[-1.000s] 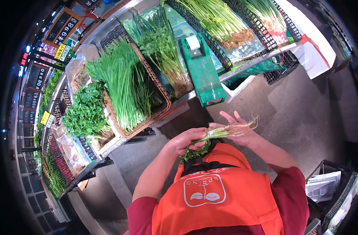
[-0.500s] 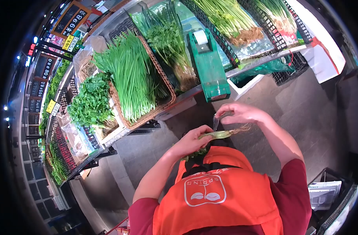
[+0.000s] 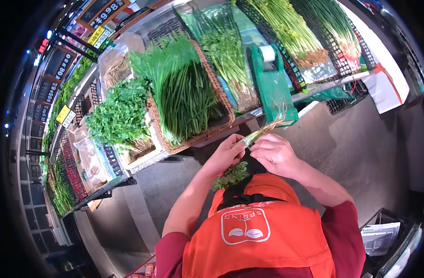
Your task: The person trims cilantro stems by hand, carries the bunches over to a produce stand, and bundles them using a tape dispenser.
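My left hand (image 3: pixel 227 156) is closed round a small bunch of leafy greens (image 3: pixel 254 136). Its pale stalks and stringy roots point up and to the right, and its leaves hang below the hand in front of the apron. My right hand (image 3: pixel 276 154) is beside the stalks, just right of my left hand. Its fingers are bent and pressed together close to the bunch; what they pinch is hidden. Beyond the roots, a green tape dispenser (image 3: pixel 273 88) with a white roll stands at the stall's edge.
A wicker basket (image 3: pixel 175 149) of long green chives (image 3: pixel 184 92) stands on the stall, with leafy herbs (image 3: pixel 119 113) left of it. Rooted greens (image 3: pixel 230 55) and celery (image 3: pixel 291 32) lie further right. Grey floor (image 3: pixel 341 134) shows below; a black crate (image 3: pixel 392 236) is at lower right.
The bunch has tilted, its roots now pointing further up. My right hand has moved down against the stalks; the clear strip that hung from it no longer shows. The view has shifted slightly.
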The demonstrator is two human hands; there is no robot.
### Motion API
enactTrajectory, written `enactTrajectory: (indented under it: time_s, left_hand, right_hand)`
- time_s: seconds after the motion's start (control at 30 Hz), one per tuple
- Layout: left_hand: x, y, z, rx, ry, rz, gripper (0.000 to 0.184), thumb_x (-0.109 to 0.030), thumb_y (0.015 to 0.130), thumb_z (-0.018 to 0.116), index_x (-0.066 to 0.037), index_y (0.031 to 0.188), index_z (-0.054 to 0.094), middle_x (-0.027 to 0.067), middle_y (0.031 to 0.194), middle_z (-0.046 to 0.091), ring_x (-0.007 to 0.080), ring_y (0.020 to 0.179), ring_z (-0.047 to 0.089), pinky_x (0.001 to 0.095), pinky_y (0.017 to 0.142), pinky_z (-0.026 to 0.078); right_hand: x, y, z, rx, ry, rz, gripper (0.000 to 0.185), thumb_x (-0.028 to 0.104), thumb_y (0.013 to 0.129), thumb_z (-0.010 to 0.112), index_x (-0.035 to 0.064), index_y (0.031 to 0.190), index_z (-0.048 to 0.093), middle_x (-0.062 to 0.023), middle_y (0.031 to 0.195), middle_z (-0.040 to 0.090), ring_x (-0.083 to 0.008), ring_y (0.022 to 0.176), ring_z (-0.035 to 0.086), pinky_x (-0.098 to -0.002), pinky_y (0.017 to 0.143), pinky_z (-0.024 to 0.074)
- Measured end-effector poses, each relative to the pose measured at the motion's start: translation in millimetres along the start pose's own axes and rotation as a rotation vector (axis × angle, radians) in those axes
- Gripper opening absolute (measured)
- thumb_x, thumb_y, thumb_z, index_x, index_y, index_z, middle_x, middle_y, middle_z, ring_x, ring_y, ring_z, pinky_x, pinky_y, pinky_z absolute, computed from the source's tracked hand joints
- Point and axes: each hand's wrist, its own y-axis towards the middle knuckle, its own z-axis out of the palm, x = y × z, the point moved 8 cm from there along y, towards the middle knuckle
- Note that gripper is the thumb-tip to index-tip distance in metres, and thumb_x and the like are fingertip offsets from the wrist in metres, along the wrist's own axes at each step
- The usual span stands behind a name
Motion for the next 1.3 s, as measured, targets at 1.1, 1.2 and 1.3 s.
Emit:
enactTrajectory:
  time_s: [1.1,1.2,1.3]
  left_hand:
    - [-27.7,-72.5,-77.5,0.061,-0.218,0.354,0.058,-0.018,0.091,0.046,-0.011,0.138,0.013,0.0076,0.092,0.049,0.0093,0.069,0.044,0.0235,0.062,0.040]
    - [-34.7,-92.1,-108.8,-0.460,0.534,0.685,0.063,-0.019,0.081,0.060,-0.004,0.132,0.026,0.0135,0.116,0.044,0.0187,0.094,0.048,0.0325,0.081,0.041]
    - [-39.7,-132.2,-126.3,-0.630,0.393,0.568,0.029,-0.018,0.082,0.060,-0.001,0.104,0.051,0.0049,0.094,0.053,0.0118,0.083,0.050,0.0249,0.072,0.042]
  right_hand:
    - [4.5,67.0,124.3,-0.048,1.554,0.660,0.021,-0.003,0.079,0.058,0.0066,0.097,0.051,-0.0063,0.095,0.059,-0.0125,0.075,0.060,-0.0210,0.060,0.0489]
    - [-1.3,72.2,129.8,-0.123,1.431,0.677,0.021,-0.004,0.077,0.061,0.0077,0.091,0.050,-0.0059,0.091,0.056,-0.0125,0.081,0.056,-0.0205,0.065,0.0464]
    - [7.3,83.9,127.3,-0.103,1.203,0.495,0.022,-0.005,0.074,0.062,0.0078,0.088,0.050,-0.0064,0.095,0.055,-0.0126,0.089,0.052,-0.0255,0.073,0.0445]
